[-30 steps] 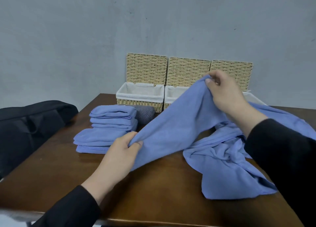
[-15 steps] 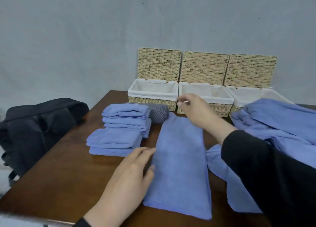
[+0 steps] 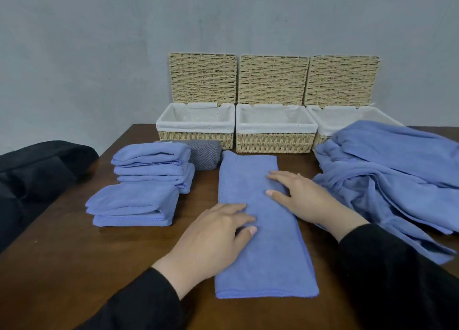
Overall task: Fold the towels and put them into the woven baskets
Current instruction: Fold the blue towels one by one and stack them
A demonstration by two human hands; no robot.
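A blue towel (image 3: 263, 262) lies folded into a long strip on the brown table (image 3: 62, 267), running away from me. My left hand (image 3: 211, 240) presses flat on its left side with straight fingers. My right hand (image 3: 305, 200) rests flat on its right side, a little farther off. Three woven baskets with white liners stand at the back with lids up: the left basket (image 3: 196, 137), the middle basket (image 3: 274, 142) and the right basket (image 3: 320, 138), which is partly hidden by a heap of loose blue towels (image 3: 387, 175).
Stacks of folded blue towels (image 3: 149, 180) sit left of the strip, with a grey folded cloth (image 3: 206, 154) behind them. A black bag (image 3: 37, 170) lies at the table's left edge. A grey wall rises behind the baskets.
The towel went from being held up between both hands to lying flat as a strip. My right hand slid back from the far end toward the middle; my left moved onto the towel.
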